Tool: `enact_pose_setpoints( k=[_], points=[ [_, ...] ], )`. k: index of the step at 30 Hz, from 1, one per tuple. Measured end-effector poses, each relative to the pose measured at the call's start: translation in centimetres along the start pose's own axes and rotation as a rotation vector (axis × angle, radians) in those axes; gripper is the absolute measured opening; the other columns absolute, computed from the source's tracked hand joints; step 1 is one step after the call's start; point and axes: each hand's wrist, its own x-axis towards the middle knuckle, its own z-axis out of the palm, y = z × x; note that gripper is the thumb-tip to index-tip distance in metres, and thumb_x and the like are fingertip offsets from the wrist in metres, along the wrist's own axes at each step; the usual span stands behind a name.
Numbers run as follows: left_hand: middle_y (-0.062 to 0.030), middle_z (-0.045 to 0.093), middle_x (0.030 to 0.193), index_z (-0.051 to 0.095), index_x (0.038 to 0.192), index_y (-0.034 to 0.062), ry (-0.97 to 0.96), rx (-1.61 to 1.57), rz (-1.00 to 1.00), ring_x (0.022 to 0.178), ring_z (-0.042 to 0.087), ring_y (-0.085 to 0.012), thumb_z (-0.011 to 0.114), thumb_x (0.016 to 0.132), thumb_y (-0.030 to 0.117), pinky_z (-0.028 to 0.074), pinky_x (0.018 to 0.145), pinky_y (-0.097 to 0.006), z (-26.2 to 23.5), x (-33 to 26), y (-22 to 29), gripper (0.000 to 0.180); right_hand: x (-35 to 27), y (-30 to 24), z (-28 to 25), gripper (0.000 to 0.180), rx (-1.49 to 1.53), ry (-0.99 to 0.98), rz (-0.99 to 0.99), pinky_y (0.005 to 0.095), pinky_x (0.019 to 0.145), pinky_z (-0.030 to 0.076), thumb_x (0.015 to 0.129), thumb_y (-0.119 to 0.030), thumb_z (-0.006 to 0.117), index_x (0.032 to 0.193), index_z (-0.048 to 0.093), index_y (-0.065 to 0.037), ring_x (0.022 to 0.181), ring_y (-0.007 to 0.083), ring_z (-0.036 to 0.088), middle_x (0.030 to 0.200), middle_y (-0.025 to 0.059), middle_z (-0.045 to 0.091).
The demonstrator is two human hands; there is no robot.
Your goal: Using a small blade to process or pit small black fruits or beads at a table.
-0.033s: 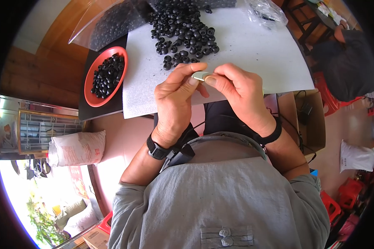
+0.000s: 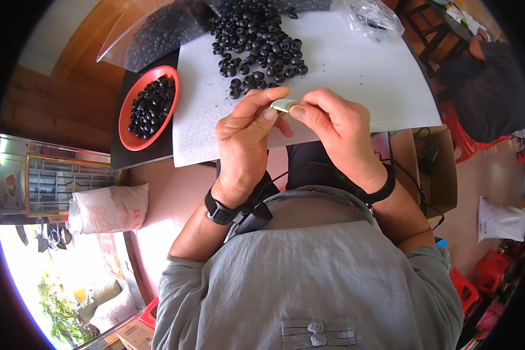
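Above the near edge of the white-covered table, my left hand (image 2: 244, 131) and my right hand (image 2: 341, 125) meet. A small, flat, pale greenish-white piece (image 2: 282, 105) with a curved edge sits between them. My left thumb touches its left end while the left index finger arches over it. At its other end, my right thumb and index finger pinch it. What kind of thing it is cannot be made out, and the fingers hide part of it. Just beyond my hands lies a heap of small round black parts (image 2: 262, 49), some with holes.
A red oval bowl (image 2: 122, 119) of black parts stands at the left. Behind it leans a clear plastic sheet (image 2: 116, 44). A clear bag (image 2: 373, 20) lies at the far right. An open cardboard box (image 2: 443, 192) with cables is beside the table; another person (image 2: 490, 87) sits beyond.
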Motion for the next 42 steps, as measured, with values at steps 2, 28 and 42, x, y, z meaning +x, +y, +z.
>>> enact_pose_setpoints(
  k=[2,28,42],
  points=[
    [-0.0105,0.064,0.111,0.071,0.128,-0.0039,-0.021,-0.016,-0.013,0.087,0.066,-0.0197,0.060,0.102,-0.003,0.056,0.078,-0.032,-0.6,0.2,0.4,0.028,0.1,-0.1,-0.3,0.022,0.036,0.020,0.043,0.0356,0.052,0.046,0.095,-0.022,0.079,0.088,0.066,-0.006,0.056,0.0248,0.061,0.071,0.0085,0.065],
    [-0.0055,0.071,0.109,0.078,0.115,-0.0002,0.435,0.940,0.312,0.087,0.064,-0.0120,0.065,0.092,-0.009,0.056,0.069,-0.026,-8.9,0.9,10.0,0.027,0.1,0.9,-1.9,0.016,-0.197,0.152,-0.147,0.0375,0.057,0.048,0.093,-0.014,0.079,0.089,0.066,-0.005,0.065,0.0266,0.063,0.076,0.0083,0.065],
    [-0.0104,0.064,0.090,0.075,0.095,0.0031,-0.078,1.562,0.414,0.090,0.059,-0.0317,0.081,0.081,0.007,0.052,0.077,-0.043,-5.2,4.7,3.9,0.015,-0.7,2.2,-2.1,0.012,-0.340,0.099,-0.196,0.0358,0.061,0.048,0.092,-0.003,0.075,0.103,0.071,-0.004,0.070,0.0244,0.060,0.081,0.0066,0.064]
  ],
)
